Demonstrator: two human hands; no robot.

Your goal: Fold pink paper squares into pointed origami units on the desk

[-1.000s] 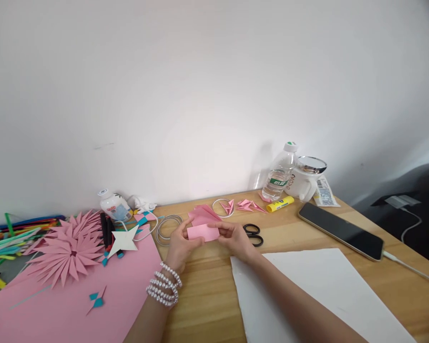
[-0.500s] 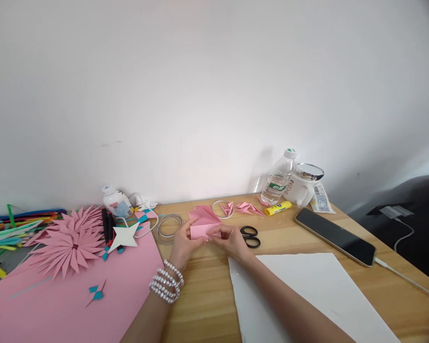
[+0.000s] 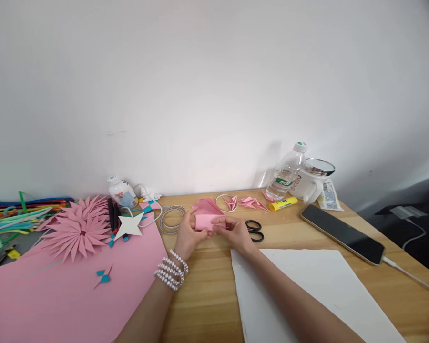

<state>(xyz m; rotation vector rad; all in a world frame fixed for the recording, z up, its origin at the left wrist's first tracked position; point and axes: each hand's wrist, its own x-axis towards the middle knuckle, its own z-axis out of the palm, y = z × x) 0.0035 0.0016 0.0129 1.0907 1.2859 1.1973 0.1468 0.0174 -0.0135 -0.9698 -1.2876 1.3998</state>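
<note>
Between my two hands is a partly folded sheet of pink paper (image 3: pixel 208 220), its lower part turned up as a flat band and its upper part fanned out behind. My left hand (image 3: pixel 189 236) grips its left side, fingers behind and thumb at the bottom edge. On the right side, my right hand (image 3: pixel 234 232) pinches the lower edge of the band. Black-handled scissors (image 3: pixel 255 233) lie just right of my right hand, their blades hidden behind it. Folded pink paper pieces (image 3: pixel 252 203) and a ring (image 3: pixel 221 196) lie beyond the hands.
At left, pink paper stars (image 3: pixel 81 233) and a white star (image 3: pixel 129 226) rest by a large pink sheet (image 3: pixel 139 290). A white board (image 3: pixel 307 290) lies front right. Behind it are a phone (image 3: pixel 343 234), glue stick (image 3: pixel 283 204), water bottle (image 3: pixel 286 174) and mug (image 3: pixel 309 183).
The view has shifted slightly, so most things appear a little farther right and higher. Both hands still hold the pink paper, whose shape looks much the same.
</note>
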